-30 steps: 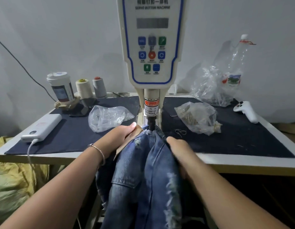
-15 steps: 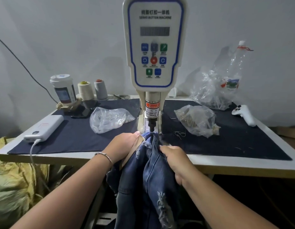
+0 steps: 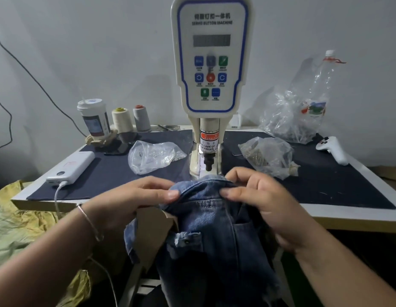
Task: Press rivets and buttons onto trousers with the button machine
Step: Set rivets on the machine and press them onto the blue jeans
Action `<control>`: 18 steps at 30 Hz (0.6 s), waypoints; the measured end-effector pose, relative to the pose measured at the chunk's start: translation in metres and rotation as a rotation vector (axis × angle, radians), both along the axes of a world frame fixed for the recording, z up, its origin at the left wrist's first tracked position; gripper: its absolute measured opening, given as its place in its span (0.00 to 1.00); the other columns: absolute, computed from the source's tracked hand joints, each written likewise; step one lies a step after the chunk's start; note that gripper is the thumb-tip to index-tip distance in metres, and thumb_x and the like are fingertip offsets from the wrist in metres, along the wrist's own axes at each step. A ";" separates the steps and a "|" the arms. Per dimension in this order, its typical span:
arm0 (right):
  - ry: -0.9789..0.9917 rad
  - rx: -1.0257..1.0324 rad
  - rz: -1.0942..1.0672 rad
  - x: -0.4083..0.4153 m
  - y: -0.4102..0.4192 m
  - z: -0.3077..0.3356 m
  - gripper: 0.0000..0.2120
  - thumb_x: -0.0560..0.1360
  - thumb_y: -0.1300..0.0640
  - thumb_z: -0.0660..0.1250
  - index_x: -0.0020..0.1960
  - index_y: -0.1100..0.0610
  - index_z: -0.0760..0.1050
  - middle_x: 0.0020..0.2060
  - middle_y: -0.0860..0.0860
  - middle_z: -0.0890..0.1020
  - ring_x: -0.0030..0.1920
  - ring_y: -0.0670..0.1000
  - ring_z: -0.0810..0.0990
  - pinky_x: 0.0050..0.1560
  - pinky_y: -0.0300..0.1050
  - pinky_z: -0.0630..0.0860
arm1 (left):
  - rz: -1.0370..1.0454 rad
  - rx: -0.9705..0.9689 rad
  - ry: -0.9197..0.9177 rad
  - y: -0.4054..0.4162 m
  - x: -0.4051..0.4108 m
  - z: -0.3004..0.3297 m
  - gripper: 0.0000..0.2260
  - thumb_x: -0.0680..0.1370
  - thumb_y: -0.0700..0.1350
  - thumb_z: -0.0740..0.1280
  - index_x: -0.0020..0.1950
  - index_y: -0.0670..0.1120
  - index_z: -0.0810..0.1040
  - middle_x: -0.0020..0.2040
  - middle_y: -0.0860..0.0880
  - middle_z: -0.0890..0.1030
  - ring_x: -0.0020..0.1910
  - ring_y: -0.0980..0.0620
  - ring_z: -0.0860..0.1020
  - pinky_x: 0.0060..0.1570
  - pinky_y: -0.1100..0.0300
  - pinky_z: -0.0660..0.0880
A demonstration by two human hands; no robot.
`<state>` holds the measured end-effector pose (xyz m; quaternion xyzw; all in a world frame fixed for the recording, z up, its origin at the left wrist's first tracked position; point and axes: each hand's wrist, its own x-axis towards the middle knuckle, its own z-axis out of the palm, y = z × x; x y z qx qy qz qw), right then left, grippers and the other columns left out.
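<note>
Grey plaster wall behind, a black cable sagging down its left side. Desk [image 3: 356, 214] has a pale top with a raw yellowish front edge, covered by two dark matte cloth mats split by the button machine [image 3: 211, 63]: tall cream housing, blue-outlined panel, coloured round and square keys, dark punch tip under a red-white warning sticker.

I've got both hands on the trousers [image 3: 206, 229], blue washed denim, frayed white rips low down, stitched waistband bunched up just in front of the punch and not under it. My left hand [image 3: 130, 200] pinches the left end of the band, thumb on top, thin metal bangle at the wrist. My right hand [image 3: 261, 202] grips the right end, fingers curled over the fold. A tan cardboard tag [image 3: 155, 227] hangs from the denim below the left hand.

Left mat: crinkled clear bag [image 3: 155, 155] of small pale parts, white power bank [image 3: 73, 167] near the edge with a white cord dropping off, paper cup [image 3: 94, 118], two thread cones, cream [image 3: 121, 119] and grey [image 3: 141, 117]. Right mat: clear bag [image 3: 268, 155] of brassy parts, bigger crumpled bag [image 3: 290, 114] with a clear plastic bottle behind it, white controller [image 3: 332, 148].

Open room: bare mat strip along the front right edge, and between power bank and left bag. Yellow-green sacking [image 3: 19, 222] lies below the desk, left.
</note>
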<state>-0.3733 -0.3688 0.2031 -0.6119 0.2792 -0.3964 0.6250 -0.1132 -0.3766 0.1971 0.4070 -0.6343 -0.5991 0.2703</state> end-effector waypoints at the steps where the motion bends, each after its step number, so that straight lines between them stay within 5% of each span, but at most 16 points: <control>1: -0.004 0.017 0.039 -0.001 0.004 0.009 0.07 0.69 0.63 0.71 0.43 0.59 0.73 0.35 0.53 0.81 0.35 0.48 0.80 0.38 0.36 0.76 | -0.052 0.001 0.000 0.005 -0.005 0.012 0.23 0.67 0.55 0.79 0.55 0.43 0.83 0.51 0.40 0.84 0.50 0.45 0.83 0.47 0.58 0.80; 5: 0.166 0.006 0.155 -0.017 0.014 0.035 0.12 0.68 0.63 0.72 0.48 0.61 0.72 0.38 0.55 0.82 0.37 0.48 0.81 0.38 0.38 0.77 | -0.150 -0.002 -0.022 0.020 -0.019 0.043 0.06 0.72 0.44 0.74 0.47 0.43 0.86 0.43 0.45 0.86 0.41 0.51 0.84 0.40 0.63 0.79; 11: 0.714 -0.026 0.593 -0.060 0.022 0.053 0.14 0.70 0.68 0.73 0.54 0.63 0.78 0.50 0.59 0.84 0.49 0.55 0.82 0.51 0.45 0.78 | -0.291 0.115 -0.217 0.039 -0.020 0.042 0.15 0.77 0.42 0.65 0.58 0.33 0.79 0.51 0.40 0.83 0.47 0.48 0.82 0.48 0.60 0.78; 14: 0.734 -0.023 0.726 -0.066 0.028 0.055 0.17 0.70 0.72 0.71 0.58 0.67 0.76 0.54 0.65 0.81 0.53 0.59 0.80 0.56 0.52 0.77 | -0.354 0.114 -0.316 0.043 -0.024 0.048 0.12 0.79 0.42 0.64 0.57 0.38 0.81 0.51 0.44 0.84 0.49 0.50 0.82 0.50 0.61 0.78; 18: 0.595 0.016 0.879 -0.066 0.044 0.058 0.20 0.68 0.76 0.66 0.58 0.68 0.73 0.50 0.58 0.80 0.52 0.55 0.78 0.56 0.50 0.74 | -0.433 0.091 -0.408 0.053 -0.017 0.065 0.11 0.76 0.52 0.71 0.54 0.48 0.84 0.51 0.48 0.85 0.51 0.51 0.83 0.52 0.59 0.78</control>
